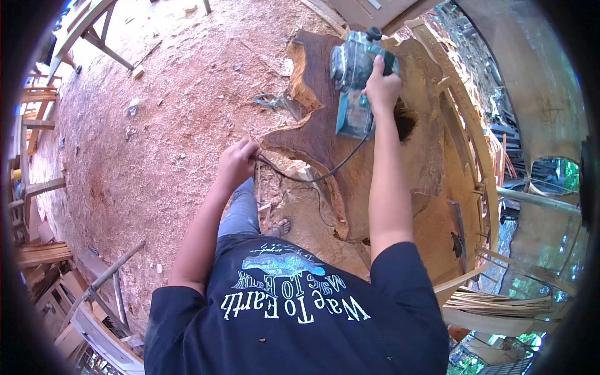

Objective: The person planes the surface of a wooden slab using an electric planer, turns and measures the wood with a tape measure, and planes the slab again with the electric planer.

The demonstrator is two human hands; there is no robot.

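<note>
A teal electric planer [354, 69] rests on a broad wooden slab [312, 140] with an irregular natural edge. My right hand [382, 87] is closed round the planer's handle, and its index finger lies along the top. From the tool's rear, a dark power cord [315, 178] curves down and left over the slab's edge. My left hand [239, 161] pinches that cord, off the slab and above the ground. A dark hole [406, 127] opens in the slab to the right of the planer, partly behind my right arm.
Wood shavings [169, 125] cover the ground to the left. A bluish tangle of string [267, 100] lies beside the slab. Wooden frames [103, 294] stand at lower left, and thin strips [494, 303] are bundled at lower right. My sandalled foot [279, 228] is near the slab.
</note>
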